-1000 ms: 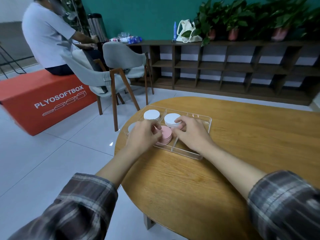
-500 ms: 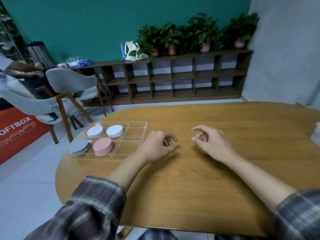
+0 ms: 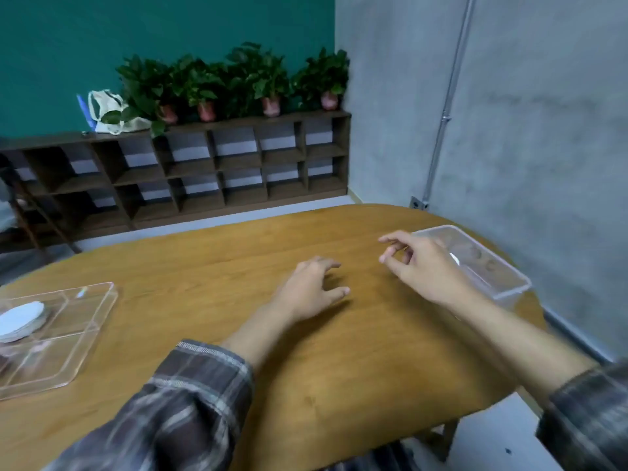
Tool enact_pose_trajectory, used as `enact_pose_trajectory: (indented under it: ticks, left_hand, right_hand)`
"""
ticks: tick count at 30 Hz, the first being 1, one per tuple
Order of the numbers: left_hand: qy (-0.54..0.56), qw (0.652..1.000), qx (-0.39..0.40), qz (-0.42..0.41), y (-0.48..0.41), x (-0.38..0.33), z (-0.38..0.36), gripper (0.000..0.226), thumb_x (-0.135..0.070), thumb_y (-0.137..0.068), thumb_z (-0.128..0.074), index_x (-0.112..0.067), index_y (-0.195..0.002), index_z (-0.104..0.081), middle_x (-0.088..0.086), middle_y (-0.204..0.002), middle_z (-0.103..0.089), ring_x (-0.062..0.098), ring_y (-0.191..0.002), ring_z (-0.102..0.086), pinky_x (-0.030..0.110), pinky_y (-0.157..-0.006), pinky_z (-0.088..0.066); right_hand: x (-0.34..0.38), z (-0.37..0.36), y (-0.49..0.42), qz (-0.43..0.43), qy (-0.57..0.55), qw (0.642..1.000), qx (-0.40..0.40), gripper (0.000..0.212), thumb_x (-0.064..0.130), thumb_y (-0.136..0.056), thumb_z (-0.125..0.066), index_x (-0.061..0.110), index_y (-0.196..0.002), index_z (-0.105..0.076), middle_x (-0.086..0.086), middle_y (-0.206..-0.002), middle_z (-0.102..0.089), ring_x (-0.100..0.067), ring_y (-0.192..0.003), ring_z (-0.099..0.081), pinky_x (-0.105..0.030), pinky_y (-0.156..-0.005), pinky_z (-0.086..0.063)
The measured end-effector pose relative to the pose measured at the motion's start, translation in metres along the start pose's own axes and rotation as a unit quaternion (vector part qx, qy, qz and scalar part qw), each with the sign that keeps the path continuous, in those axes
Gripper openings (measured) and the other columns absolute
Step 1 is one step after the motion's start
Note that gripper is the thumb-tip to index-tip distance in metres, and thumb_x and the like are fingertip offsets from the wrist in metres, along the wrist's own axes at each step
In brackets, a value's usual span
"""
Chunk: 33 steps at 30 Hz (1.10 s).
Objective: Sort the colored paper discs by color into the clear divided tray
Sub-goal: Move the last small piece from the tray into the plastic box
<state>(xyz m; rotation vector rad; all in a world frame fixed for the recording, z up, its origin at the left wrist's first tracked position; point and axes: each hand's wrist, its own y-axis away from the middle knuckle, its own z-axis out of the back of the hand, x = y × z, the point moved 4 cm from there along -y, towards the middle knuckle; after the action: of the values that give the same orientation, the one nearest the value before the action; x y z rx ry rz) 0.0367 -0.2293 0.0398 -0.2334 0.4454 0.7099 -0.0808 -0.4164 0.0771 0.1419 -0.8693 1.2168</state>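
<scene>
The clear divided tray point(image 3: 85, 321) lies at the table's left edge, half out of frame, with a stack of white discs point(image 3: 20, 319) in one compartment; a pink stack shows faintly at the frame's edge. My left hand point(image 3: 311, 288) hovers over the middle of the wooden table point(image 3: 306, 368), fingers apart and holding nothing. My right hand point(image 3: 421, 266) is stretched to the right, fingers loosely spread and holding nothing, just in front of a clear plastic box point(image 3: 489, 266). A small white piece shows in that box behind my hand.
The clear box sits near the table's right end, close to a grey concrete wall point(image 3: 526, 130). A low dark shelf point(image 3: 204, 171) with potted plants and a cloth bag runs along the green back wall. A chair frame shows at far left.
My view has swung right, so the tray has slid to the left edge. Both hands have left the tray and moved right across the table; my right hand now reaches the clear box.
</scene>
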Motion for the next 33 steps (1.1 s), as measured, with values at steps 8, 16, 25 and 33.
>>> enact_pose_trajectory:
  ticks: [8, 16, 25, 33]
  left_hand:
    - [-0.027, 0.999, 0.042, -0.006, -0.052, -0.043, -0.064, 0.078, -0.062, -0.091, -0.067, -0.023, -0.155, -0.046, 0.002, -0.168, -0.033, 0.025, -0.155, -0.031, 0.041, -0.126, -0.027]
    - [-0.011, 0.999, 0.043, -0.006, -0.073, -0.045, -0.090, 0.091, -0.074, -0.084, -0.066, -0.029, -0.159, -0.040, -0.002, -0.171, -0.026, 0.019, -0.160, -0.018, 0.043, -0.130, -0.017]
    - [0.015, 0.998, 0.050, 0.015, -0.076, -0.047, -0.088, 0.095, -0.071, -0.080, -0.073, -0.029, -0.159, -0.040, -0.005, -0.171, -0.026, 0.016, -0.160, -0.018, 0.037, -0.128, -0.017]
    - [0.028, 0.998, 0.050, 0.010, -0.075, -0.042, -0.092, 0.095, -0.073, -0.081, -0.070, -0.028, -0.159, -0.039, -0.004, -0.172, -0.025, 0.016, -0.161, -0.015, 0.041, -0.131, -0.013]
  right_hand:
    - [-0.085, 0.075, -0.003, -0.081, 0.071, 0.994, -0.016, 0.030, 0.014, -0.088, -0.074, 0.022, -0.117, -0.073, 0.010, -0.094, -0.073, -0.014, -0.077, -0.062, -0.006, -0.071, -0.041]
    - [-0.128, 0.060, -0.020, -0.123, 0.155, 0.975, 0.098, 0.051, 0.031, -0.087, -0.077, 0.028, -0.136, -0.062, -0.001, -0.122, -0.064, -0.024, -0.120, -0.058, -0.024, -0.088, -0.039]
    - [-0.148, 0.033, -0.044, -0.155, 0.239, 0.934, 0.217, 0.066, 0.042, -0.094, -0.066, 0.030, -0.153, -0.038, -0.008, -0.146, -0.052, -0.033, -0.135, -0.047, -0.039, -0.105, -0.044]
    - [-0.152, 0.038, -0.045, -0.154, 0.242, 0.939, 0.192, 0.066, 0.047, -0.082, -0.080, 0.024, -0.141, -0.061, -0.005, -0.143, -0.057, -0.025, -0.126, -0.057, -0.037, -0.105, -0.047]
